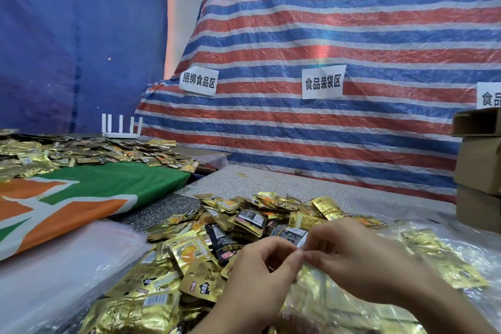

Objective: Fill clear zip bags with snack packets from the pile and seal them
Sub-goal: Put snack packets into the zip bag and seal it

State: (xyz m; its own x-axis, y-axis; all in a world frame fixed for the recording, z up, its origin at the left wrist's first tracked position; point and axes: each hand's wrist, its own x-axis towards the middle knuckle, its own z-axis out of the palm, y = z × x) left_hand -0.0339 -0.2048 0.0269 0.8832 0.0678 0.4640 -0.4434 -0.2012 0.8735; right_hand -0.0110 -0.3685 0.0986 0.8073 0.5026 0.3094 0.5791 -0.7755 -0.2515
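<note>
Two hands' grip point(301, 251) pinches zip bag point(320, 295); packet pile point(217, 241) just beside, cardboard boxes point(478, 168) right.

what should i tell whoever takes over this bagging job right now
Left hand and right hand: both pinch the top edge of a clear plastic zip bag already holding gold foil packets.
Pile of loose gold snack packets: on the speckled table, just beyond and left of the hands.
Filled clear bags: at right.
Flat empty clear bags: at left.
Done: this bag is filled.
Left: close its zip, then bag the rest.
</note>
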